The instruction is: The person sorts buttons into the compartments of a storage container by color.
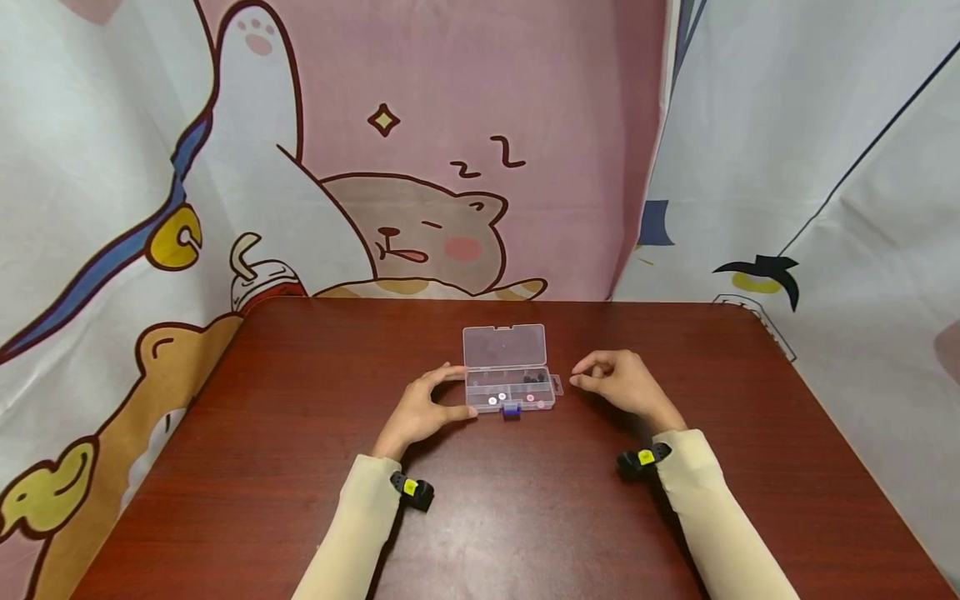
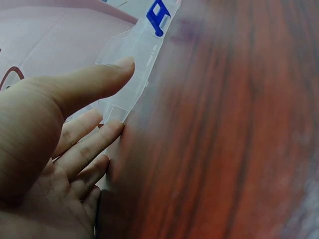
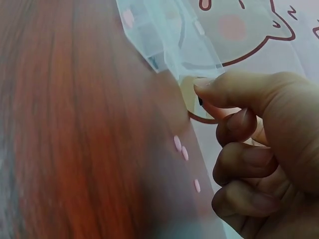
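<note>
A clear plastic compartment box point(image 1: 487, 388) sits on the table with its lid point(image 1: 504, 346) raised at the back. The thumb and index finger of my left hand point(image 1: 420, 408) hold the box's left end at its front and back corners. To the right of the box, my right hand point(image 1: 622, 383) pinches a small black disc point(image 3: 200, 101) between thumb and index finger, its other fingers curled. White discs point(image 1: 492, 402) lie in the front left compartment, pink discs point(image 1: 530, 398) in the front right, dark pieces point(image 1: 541, 377) in the back right. A blue latch point(image 1: 512, 412) hangs at the front.
In the right wrist view, several loose pink discs point(image 3: 178, 143) lie on the brown wooden table point(image 1: 510, 508) beside my right hand. A hanging tab point(image 1: 557, 384) sticks out from the box's right end. Printed cartoon cloth point(image 1: 585, 150) hangs behind the table and along its sides.
</note>
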A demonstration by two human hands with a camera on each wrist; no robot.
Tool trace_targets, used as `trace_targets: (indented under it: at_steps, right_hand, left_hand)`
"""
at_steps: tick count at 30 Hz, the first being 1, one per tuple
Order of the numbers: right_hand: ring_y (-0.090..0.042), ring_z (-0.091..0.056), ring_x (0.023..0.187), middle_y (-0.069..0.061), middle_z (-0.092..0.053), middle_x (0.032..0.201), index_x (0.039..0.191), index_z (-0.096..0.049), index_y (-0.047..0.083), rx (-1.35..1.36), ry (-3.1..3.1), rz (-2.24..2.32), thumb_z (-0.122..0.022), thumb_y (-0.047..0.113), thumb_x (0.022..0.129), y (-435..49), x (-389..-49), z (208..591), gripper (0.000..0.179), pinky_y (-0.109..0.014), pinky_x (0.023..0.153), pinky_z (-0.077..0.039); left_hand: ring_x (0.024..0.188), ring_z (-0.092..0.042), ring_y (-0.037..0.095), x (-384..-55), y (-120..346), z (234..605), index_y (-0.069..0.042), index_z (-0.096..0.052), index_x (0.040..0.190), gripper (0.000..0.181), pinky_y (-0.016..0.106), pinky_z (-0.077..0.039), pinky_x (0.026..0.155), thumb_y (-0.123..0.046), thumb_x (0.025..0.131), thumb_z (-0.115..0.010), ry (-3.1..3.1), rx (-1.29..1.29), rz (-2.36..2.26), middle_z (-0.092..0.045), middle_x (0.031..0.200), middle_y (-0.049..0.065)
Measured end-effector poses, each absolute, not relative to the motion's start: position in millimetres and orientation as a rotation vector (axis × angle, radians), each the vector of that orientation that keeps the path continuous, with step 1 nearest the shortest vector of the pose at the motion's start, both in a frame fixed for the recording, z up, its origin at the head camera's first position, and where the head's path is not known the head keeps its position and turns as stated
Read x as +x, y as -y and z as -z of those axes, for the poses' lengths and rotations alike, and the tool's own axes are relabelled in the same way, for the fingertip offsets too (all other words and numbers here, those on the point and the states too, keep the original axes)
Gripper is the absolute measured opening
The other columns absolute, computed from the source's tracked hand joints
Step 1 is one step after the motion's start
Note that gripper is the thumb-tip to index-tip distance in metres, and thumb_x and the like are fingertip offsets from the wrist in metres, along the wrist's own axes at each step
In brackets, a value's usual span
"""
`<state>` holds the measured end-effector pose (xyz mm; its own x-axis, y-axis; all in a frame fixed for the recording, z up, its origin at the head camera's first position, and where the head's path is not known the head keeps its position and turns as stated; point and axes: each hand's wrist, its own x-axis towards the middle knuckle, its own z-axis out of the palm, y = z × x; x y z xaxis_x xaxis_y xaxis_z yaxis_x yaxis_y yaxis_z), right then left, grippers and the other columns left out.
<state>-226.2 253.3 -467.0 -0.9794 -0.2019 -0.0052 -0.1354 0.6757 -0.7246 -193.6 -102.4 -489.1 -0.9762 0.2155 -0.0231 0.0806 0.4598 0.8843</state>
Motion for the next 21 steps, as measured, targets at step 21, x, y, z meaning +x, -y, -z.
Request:
trace_targets:
  at_steps: [21]
  right_hand:
    - [-0.012,-0.047,0.057,0.001,-0.054,0.063,0.092,-0.078,0.019,-0.415,-2.778,1.34,-0.082,0.021,0.087,-219,-233,453,0.007,-0.023,0.051,-0.035]
  left_hand:
    - [0.152,-0.037,0.031,-193,103,489,-0.026,-0.066,0.136,0.067,0.055,-0.031,0.123,-0.029,0.075,-0.092,-2.564,0.26,-1.557,-0.044,0.161,0.012]
